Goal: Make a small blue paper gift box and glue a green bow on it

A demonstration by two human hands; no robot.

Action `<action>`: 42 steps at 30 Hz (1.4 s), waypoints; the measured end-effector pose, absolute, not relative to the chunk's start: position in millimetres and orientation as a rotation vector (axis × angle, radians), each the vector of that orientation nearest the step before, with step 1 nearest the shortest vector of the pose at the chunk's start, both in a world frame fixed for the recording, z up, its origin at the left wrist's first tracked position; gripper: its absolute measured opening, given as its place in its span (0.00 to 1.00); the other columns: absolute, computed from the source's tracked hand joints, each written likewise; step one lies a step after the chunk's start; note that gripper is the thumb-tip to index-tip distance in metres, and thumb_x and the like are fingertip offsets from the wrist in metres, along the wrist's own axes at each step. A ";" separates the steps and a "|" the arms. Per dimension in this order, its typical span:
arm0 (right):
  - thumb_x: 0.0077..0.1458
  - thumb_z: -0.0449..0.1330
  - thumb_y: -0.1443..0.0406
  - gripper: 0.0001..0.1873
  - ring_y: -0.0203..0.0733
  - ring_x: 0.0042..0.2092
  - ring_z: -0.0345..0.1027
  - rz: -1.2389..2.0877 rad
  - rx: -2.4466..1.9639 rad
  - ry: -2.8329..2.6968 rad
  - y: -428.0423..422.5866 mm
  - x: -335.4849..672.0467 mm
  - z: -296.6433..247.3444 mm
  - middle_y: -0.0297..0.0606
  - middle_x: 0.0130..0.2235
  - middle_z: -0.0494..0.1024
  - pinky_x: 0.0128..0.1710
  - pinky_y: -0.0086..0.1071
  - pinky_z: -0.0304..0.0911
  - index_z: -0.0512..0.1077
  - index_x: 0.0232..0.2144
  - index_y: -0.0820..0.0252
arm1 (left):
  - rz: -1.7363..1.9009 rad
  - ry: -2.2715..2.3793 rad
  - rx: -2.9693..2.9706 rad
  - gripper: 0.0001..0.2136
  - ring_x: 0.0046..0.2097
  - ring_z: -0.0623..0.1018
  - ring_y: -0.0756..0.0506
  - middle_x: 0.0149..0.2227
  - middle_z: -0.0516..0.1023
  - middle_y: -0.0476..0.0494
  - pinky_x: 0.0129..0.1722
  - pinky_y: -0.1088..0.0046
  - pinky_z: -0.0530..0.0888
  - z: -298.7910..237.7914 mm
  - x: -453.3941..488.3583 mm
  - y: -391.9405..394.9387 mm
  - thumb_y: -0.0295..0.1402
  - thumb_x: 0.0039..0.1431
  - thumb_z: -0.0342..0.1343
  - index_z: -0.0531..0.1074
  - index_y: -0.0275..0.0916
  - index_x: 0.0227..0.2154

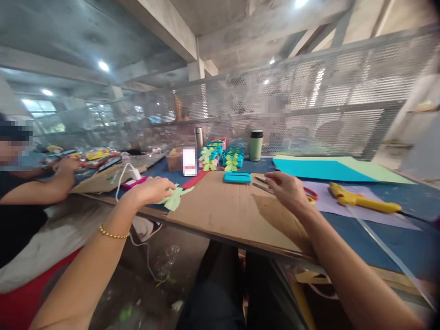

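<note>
My left hand (153, 190), with a gold bead bracelet at its wrist, is over light green leaf-shaped paper cutouts (173, 200) at the left edge of the cardboard. Its fingers are curled down onto them, fingertips partly hidden. My right hand (287, 189) is closed around the middle of a pair of scissors (264, 187). Their blades point left, slightly apart, and the red and yellow handles show behind the hand. Between my hands a flat blue rectangular piece (237, 177) lies on the cardboard. A red strip (195, 180) lies near the left hand.
Beneath the work is a cardboard sheet (206, 211). Blue and green decorated pieces (233, 158), a green tumbler (255, 145) and a steel flask (198, 140) stand behind. At right are a yellow glue gun (364, 200) and coloured sheets (323, 169). Another person (27, 197) sits left.
</note>
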State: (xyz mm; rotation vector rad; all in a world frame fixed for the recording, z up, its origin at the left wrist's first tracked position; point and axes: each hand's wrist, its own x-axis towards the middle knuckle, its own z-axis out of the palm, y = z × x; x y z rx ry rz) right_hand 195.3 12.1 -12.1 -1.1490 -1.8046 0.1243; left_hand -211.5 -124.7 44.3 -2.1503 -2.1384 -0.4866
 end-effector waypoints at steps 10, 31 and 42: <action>0.55 0.57 0.61 0.16 0.46 0.31 0.76 0.072 -1.107 -1.895 14.5 195.2 -13.9 0.42 0.30 0.84 0.32 0.35 0.65 0.83 0.38 0.59 | -0.377 -2.284 -2.168 0.26 0.61 0.75 0.35 0.61 0.76 0.38 0.60 0.65 0.68 -2.8 -240.4 -157.1 0.37 0.55 0.56 0.76 0.41 0.58; 0.54 0.57 0.61 0.11 0.41 0.25 0.71 0.108 -1.076 -2.013 5.6 193.7 -11.2 0.36 0.22 0.78 0.28 0.31 0.60 0.79 0.27 0.56 | -0.744 -2.158 -2.031 0.14 0.44 0.83 0.38 0.41 0.87 0.41 0.45 0.69 0.71 -6.5 -228.3 -131.2 0.32 0.58 0.54 0.85 0.45 0.36; 0.53 0.56 0.62 0.12 0.41 0.25 0.70 0.217 -1.069 -1.989 2.0 192.6 -8.8 0.36 0.23 0.78 0.28 0.32 0.58 0.77 0.23 0.56 | -1.411 -2.024 -2.031 0.09 0.33 0.78 0.42 0.27 0.82 0.43 0.37 0.68 0.71 28.3 -181.7 -92.1 0.37 0.55 0.56 0.78 0.39 0.26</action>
